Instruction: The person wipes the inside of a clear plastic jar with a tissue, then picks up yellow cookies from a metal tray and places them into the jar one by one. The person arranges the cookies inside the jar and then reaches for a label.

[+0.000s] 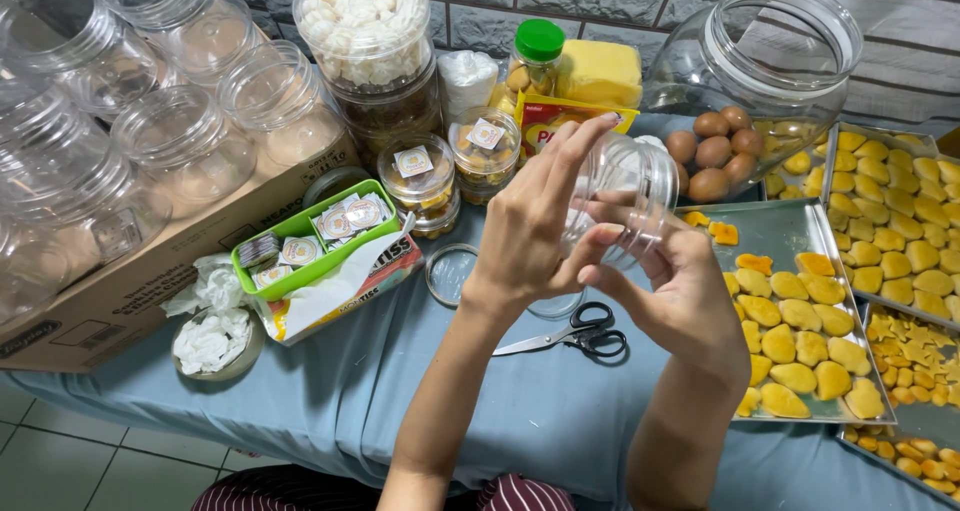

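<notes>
Both my hands hold a small clear plastic jar (pixel 628 186) up above the table, tilted with its open mouth toward the right. My left hand (pixel 535 226) wraps its near side, fingers spread over the wall. My right hand (pixel 680 291) cups it from below and the right, thumb across the front. The jar looks empty. Black-handled scissors (pixel 580 336) lie on the blue cloth just below my hands, beside a clear lid (pixel 450 271).
Metal trays of yellow cookies (pixel 800 331) fill the right side. A large clear jar (pixel 760 81) with brown balls lies behind. A green basket of labels (pixel 310 246), filled small jars (pixel 420 176), and a cardboard box (pixel 150 261) of empty jars stand at left.
</notes>
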